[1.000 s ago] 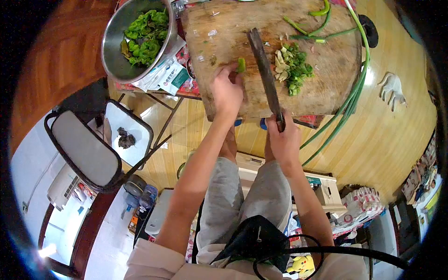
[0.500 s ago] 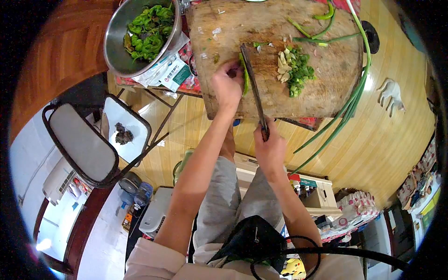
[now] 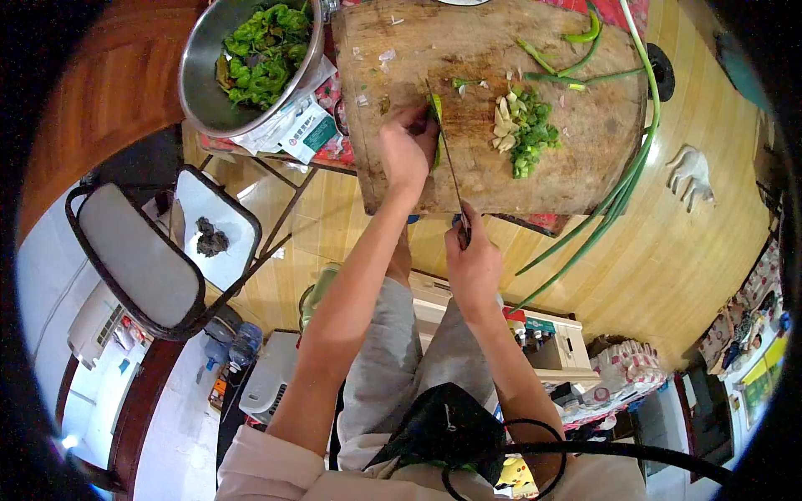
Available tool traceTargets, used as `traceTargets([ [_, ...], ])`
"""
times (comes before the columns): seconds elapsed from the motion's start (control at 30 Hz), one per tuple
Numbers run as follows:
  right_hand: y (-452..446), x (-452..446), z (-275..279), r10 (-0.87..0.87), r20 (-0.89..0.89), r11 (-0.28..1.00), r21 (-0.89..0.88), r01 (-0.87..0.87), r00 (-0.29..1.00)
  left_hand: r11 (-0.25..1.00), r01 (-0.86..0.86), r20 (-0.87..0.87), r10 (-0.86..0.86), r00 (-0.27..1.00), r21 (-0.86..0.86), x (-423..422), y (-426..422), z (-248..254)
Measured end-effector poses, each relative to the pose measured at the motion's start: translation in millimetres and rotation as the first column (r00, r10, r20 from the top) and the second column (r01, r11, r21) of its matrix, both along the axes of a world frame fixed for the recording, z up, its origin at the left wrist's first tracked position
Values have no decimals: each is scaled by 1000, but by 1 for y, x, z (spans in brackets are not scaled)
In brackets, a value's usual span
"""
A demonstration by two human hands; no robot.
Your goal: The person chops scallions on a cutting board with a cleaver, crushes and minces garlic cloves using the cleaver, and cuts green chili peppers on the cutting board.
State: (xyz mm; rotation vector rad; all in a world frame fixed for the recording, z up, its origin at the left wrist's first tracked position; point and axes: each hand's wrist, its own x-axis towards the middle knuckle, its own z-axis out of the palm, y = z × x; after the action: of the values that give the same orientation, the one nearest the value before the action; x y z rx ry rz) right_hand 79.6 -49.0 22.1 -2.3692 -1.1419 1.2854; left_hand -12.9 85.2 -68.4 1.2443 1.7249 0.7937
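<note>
My left hand (image 3: 408,150) is closed on a green pepper (image 3: 437,108), pressing it against the wooden cutting board (image 3: 376,188). My right hand (image 3: 474,263) is wrapped round the handle of a knife (image 3: 450,159). The blade stands edge down, close along the pepper's right side. Right of the knife lies a pile of chopped green pieces (image 3: 533,134), with pale garlic slices (image 3: 504,123) at its left edge. A small green stem piece (image 3: 464,83) lies beyond the knife tip.
A steel bowl (image 3: 197,83) of leafy greens stands left of the board, beside a white and green packet (image 3: 307,132). Green peppers (image 3: 582,35) lie at the board's far right. Long scallions (image 3: 628,179) hang over its right edge. A white cat (image 3: 691,173) lies on the floor.
The knife has moved left to the pepper and turned more upright on its edge. My right hand has shifted left with it. More of the pepper shows beside my left hand than a second ago.
</note>
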Motion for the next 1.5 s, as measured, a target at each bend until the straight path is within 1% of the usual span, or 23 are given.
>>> traceTargets([
  [0.07, 1, 0, -3, 14, 11, 1000, -15, -13, 1000, 1000, -5, -4, 5, 1000, -25, 1, 3, 6],
  [0.13, 0, -1, -8, 23, 21, 999, 31, -23, 1000, 999, -9, -11, 9, 1000, -49, 0, 5, 8],
  [0.2, 3, -3, -8, 35, 38, 999, 28, -36, 999, 999, 7, -74, -11, 997, -51, -2, 7, 6],
  [0.33, 9, -6, -8, 88, 83, 996, -5, -88, 993, 996, 13, -57, -18, 998, -85, -3, 12, 12],
  [0.4, 14, -6, -19, 81, 75, 996, 19, -83, 994, 994, 67, -227, -84, 970, -81, -2, 12, 18],
  [0.47, 24, -5, -27, 72, 67, 996, 42, -75, 995, 996, 49, -204, -63, 977, -76, 0, 11, 17],
  [0.53, 39, -5, -32, 105, 79, 992, 69, -110, 991, 997, 31, -183, -43, 982, -69, 1, 11, 16],
  [0.6, 54, -8, -34, 101, 92, 991, 83, -108, 991, 992, 70, -315, -98, 944, -101, 3, 9, 25],
  [0.63, 58, -9, -34, 93, 112, 990, 99, -104, 989, 992, 70, -317, -99, 943, -101, 3, 8, 25],
  [0.7, 54, -7, -38, 82, 104, 991, 100, -93, 991, 998, 30, -215, -41, 976, -55, 3, 9, 19],
  [0.87, 34, 4, -31, 30, 46, 997, 75, -33, 998, 1000, 0, -215, 5, 977, 22, 1, 6, 9],
  [0.93, 17, 8, -28, 4, -4, 1000, -30, -4, 1000, 999, -17, -208, 27, 978, 47, 1, 6, 7],
  [0.97, 12, 10, -24, 4, -3, 1000, -29, -4, 1000, 998, -18, -180, 29, 983, 61, 1, 6, 5],
  [1.03, 5, 13, -17, -64, -78, 990, -133, 54, 995, 997, -18, -152, 29, 988, 77, 0, 6, 2],
  [1.13, -6, 19, -14, 1, -30, 990, -138, -5, 1000, 996, -16, -168, 31, 985, 87, -2, 3, -1],
  [1.17, -12, 19, -15, 1, -28, 991, -137, -5, 1000, 997, -33, -147, 44, 988, 71, -2, 3, -3],
  [1.23, -19, 17, -16, 10, 26, 997, -80, -8, 1000, 997, -51, -123, 58, 991, 59, -1, 2, -4],
  [1.27, -19, 16, -15, 10, 27, 997, -76, -8, 1000, 996, -39, -141, 50, 989, 82, -1, 2, -3],
  [1.33, -19, 12, -14, -48, -13, 989, -143, 46, 999, 994, -26, -163, 43, 986, 109, -3, 3, -2],
  [1.37, -20, 11, -15, -48, -15, 989, -141, 45, 999, 993, -24, -177, 43, 983, 112, -4, 2, -1],
  [1.43, -25, 13, -19, -77, -44, 995, -67, 74, 996, 993, -20, -192, 41, 981, 112, -5, -3, 1],
  [1.47, -23, 14, -15, -77, -44, 995, -66, 74, 996, 994, -43, -189, 61, 980, 102, -4, -6, 7],
  [1.5, -20, 16, -8, -97, -88, 994, -68, 91, 991, 994, -65, -184, 82, 979, 92, -3, -8, 13],
])
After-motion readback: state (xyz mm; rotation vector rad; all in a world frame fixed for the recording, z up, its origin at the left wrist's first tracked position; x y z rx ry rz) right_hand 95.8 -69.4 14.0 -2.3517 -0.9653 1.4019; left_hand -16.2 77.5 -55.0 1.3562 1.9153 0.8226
